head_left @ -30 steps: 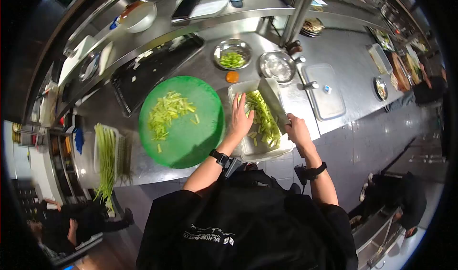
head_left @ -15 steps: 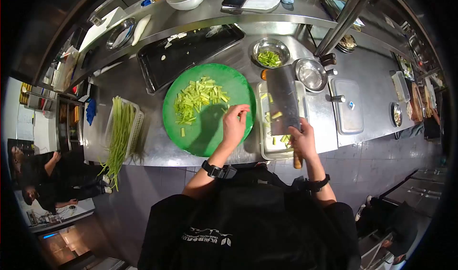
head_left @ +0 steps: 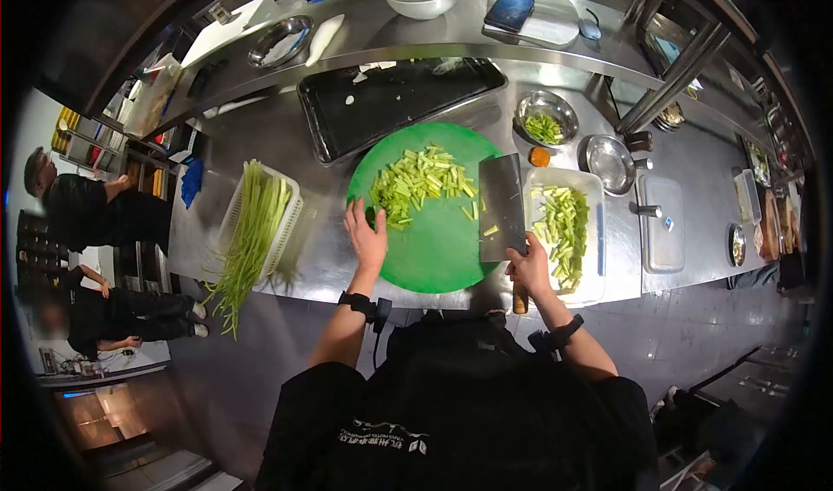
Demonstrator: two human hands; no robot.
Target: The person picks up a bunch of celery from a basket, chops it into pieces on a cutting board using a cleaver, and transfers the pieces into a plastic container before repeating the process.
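My right hand (head_left: 531,267) grips a cleaver (head_left: 501,209) by its wooden handle. The broad blade hangs over the right edge of the round green cutting board (head_left: 434,252), with a few green bits stuck to it. At the board's left edge, my left hand (head_left: 367,238) is open, fingers apart, beside a pile of chopped green stalks (head_left: 421,179). A few loose pieces lie near the blade. Right of the cleaver, a clear plastic container (head_left: 595,222) holds more chopped pieces.
Long green stalks (head_left: 253,213) overhang a white basket (head_left: 282,231) at left. Behind the board lie a black tray (head_left: 390,109), a metal bowl (head_left: 566,109) with cut greens and another metal bowl (head_left: 610,163). A lidded container (head_left: 664,239) is farther right. Two people stand at far left.
My left hand has moved from the board's right side to its left edge and opened out. The cleaver has shifted from above the plastic container to the board's right edge. The view has turned.
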